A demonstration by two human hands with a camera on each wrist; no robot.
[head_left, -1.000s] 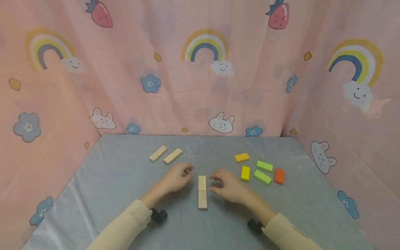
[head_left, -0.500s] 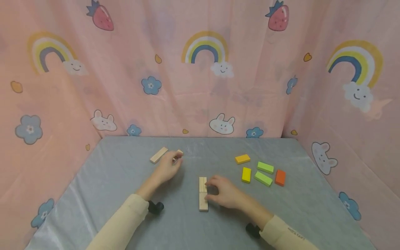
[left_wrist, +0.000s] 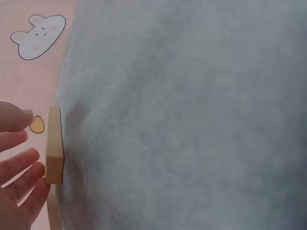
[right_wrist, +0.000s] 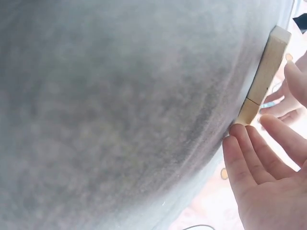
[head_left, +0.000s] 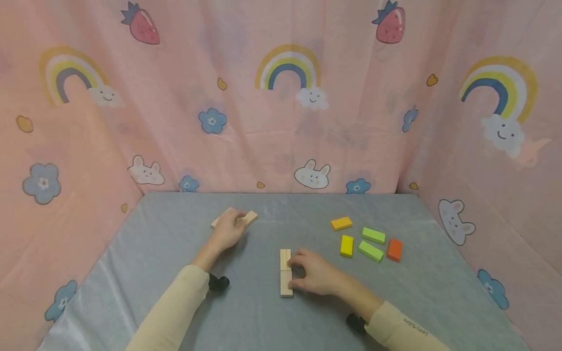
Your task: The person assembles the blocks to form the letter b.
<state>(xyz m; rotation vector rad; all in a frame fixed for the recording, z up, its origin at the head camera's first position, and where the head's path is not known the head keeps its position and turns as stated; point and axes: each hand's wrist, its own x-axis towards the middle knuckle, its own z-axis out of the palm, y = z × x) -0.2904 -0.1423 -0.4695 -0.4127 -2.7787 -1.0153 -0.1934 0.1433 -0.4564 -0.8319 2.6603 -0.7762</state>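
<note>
In the head view my left hand reaches over two plain wooden blocks at the back left. It partly covers both the right block and the left block. Seen from the left wrist, the fingertips are close beside a wooden block, the thumb spread apart from them. My right hand is at the right side of two wooden blocks, a far block and a near block, laid end to end. In the right wrist view its fairly straight fingers meet the row's end.
To the right lie an orange-yellow block, a yellow block, two green blocks and a red-orange block. A grey cloth covers the table. A pink patterned curtain encloses its back and sides.
My left hand has moved from near the middle to the back-left wooden blocks. The right hand has moved left, up to the end-to-end blocks, which stay in place.
</note>
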